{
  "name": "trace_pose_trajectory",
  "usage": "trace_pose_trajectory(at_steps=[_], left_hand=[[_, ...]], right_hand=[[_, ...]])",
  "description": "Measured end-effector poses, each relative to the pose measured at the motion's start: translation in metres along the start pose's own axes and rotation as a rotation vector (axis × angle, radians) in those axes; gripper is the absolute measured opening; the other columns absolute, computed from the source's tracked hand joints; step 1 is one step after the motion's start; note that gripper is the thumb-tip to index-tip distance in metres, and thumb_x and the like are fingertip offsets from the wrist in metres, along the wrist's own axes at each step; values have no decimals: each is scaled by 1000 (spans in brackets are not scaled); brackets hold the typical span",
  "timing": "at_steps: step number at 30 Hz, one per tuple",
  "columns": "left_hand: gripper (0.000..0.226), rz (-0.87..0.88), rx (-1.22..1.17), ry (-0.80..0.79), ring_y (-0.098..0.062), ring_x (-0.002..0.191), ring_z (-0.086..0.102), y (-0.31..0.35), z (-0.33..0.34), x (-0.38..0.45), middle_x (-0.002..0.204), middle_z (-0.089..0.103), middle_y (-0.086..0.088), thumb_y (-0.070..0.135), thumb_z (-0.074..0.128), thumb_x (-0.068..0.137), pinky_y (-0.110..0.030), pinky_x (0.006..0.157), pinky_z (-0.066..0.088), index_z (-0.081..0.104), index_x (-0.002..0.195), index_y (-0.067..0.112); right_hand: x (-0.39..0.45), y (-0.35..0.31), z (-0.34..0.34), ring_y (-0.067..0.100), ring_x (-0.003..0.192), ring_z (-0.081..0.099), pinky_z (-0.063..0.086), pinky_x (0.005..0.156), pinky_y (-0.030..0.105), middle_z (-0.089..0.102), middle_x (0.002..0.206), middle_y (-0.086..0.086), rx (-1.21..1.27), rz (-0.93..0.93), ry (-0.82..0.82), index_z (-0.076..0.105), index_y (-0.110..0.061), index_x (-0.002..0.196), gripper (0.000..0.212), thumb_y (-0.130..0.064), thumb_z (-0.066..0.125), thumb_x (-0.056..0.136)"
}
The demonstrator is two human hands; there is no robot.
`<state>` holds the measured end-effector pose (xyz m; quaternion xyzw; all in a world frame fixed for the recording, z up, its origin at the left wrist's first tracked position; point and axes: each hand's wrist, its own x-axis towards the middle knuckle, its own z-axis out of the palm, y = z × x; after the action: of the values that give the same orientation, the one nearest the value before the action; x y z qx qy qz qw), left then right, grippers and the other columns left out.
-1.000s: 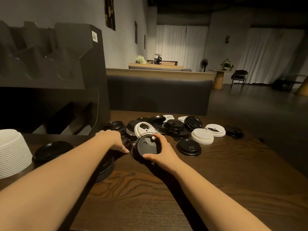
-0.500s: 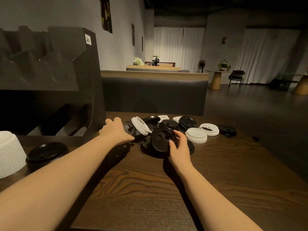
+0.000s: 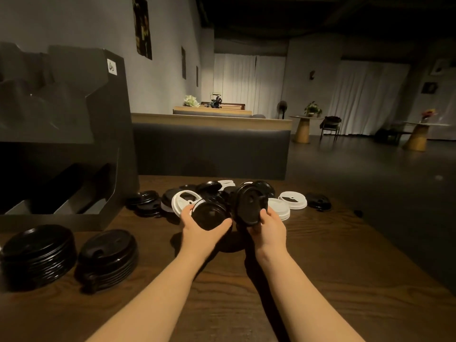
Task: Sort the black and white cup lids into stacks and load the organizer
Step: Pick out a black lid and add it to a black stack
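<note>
A loose pile of black and white cup lids lies at the far middle of the wooden table. My left hand grips a black lid just in front of the pile. My right hand holds another black lid, tilted upright on its edge. A white lid leans at the pile's left. Two white lids lie at the right. Two stacks of black lids stand near left. The black organizer rises at far left.
A single black lid lies apart at the pile's far right. A padded bench back runs behind the table. The table's right edge slants down toward the dark floor.
My left hand moved right from beside the organizer and took hold of a black lid. My right hand carried its black lid further right. The view shifted, and the white stack at left left the frame.
</note>
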<state>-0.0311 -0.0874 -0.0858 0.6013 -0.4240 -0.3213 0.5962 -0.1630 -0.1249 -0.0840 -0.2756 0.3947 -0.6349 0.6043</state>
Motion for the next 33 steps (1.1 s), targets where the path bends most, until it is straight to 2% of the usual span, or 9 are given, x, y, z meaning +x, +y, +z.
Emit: trace_pose_trajectory(at_steps=[2, 5, 8, 11, 18, 21, 23, 28, 33], left_hand=[[86, 47, -32, 17, -19, 127, 41, -4, -1, 1, 133, 42, 1, 31, 78, 77, -28, 97, 36, 28, 146, 19], [49, 11, -48, -15, -20, 123, 47, -9, -7, 5, 123, 50, 5, 37, 56, 94, -30, 95, 40, 46, 136, 14], [42, -111, -189, -33, -23, 120, 52, -11, -14, 9, 129, 56, -2, 36, 49, 98, -44, 100, 46, 48, 135, 16], [35, -107, -227, -73, -21, 119, 53, -8, -14, 8, 124, 59, 0, 31, 52, 98, -42, 101, 43, 55, 129, 17], [18, -85, -367, -181, -21, 120, 55, -7, -19, 6, 120, 65, 1, 26, 47, 99, -47, 108, 39, 63, 108, 30], [19, -203, -519, -240, -22, 101, 64, -4, -24, 6, 99, 71, -4, 19, 47, 99, -39, 91, 50, 66, 99, 19], [21, -278, -564, -313, -21, 94, 67, -4, -25, 6, 92, 74, -5, 24, 44, 100, -35, 80, 51, 64, 105, 16], [28, -353, -607, -444, -26, 105, 64, -5, -30, 8, 105, 72, -8, 28, 43, 100, -42, 97, 45, 62, 117, 16], [32, -348, -646, -502, -28, 109, 62, -6, -32, 8, 114, 69, -11, 29, 43, 99, -43, 98, 46, 62, 120, 14]], right_hand=[[-4, -4, 0, 27, 106, 62, 54, 86, 38, 65, 115, 12, -1, 3, -40, 61, -11, 122, 30, -9, 48, 96], [-6, -5, 1, 22, 100, 62, 52, 75, 30, 66, 109, 9, -119, -78, -73, 60, -9, 124, 30, -11, 46, 97], [-11, 1, 5, 17, 106, 60, 51, 88, 33, 65, 116, 3, -288, -148, -118, 63, -18, 120, 28, -14, 48, 97], [-20, 2, 6, 14, 122, 51, 42, 101, 29, 57, 132, 0, -504, -232, -178, 55, -21, 132, 35, -17, 47, 98], [-34, 1, 7, 10, 132, 39, 30, 97, 18, 46, 143, -2, -725, -358, -260, 45, -23, 139, 39, -16, 41, 100], [-36, 1, 7, 11, 132, 40, 32, 98, 19, 48, 142, -3, -712, -368, -287, 46, -24, 138, 39, -16, 42, 100], [-35, 1, 7, 11, 131, 42, 35, 99, 21, 50, 140, -3, -699, -370, -293, 47, -25, 137, 39, -16, 43, 100], [-34, -2, 9, 9, 125, 46, 38, 101, 24, 53, 135, -2, -669, -375, -280, 50, -25, 135, 37, -16, 42, 100], [-34, -5, 9, 5, 120, 46, 38, 99, 22, 54, 133, -4, -686, -375, -299, 51, -25, 134, 36, -16, 42, 100]])
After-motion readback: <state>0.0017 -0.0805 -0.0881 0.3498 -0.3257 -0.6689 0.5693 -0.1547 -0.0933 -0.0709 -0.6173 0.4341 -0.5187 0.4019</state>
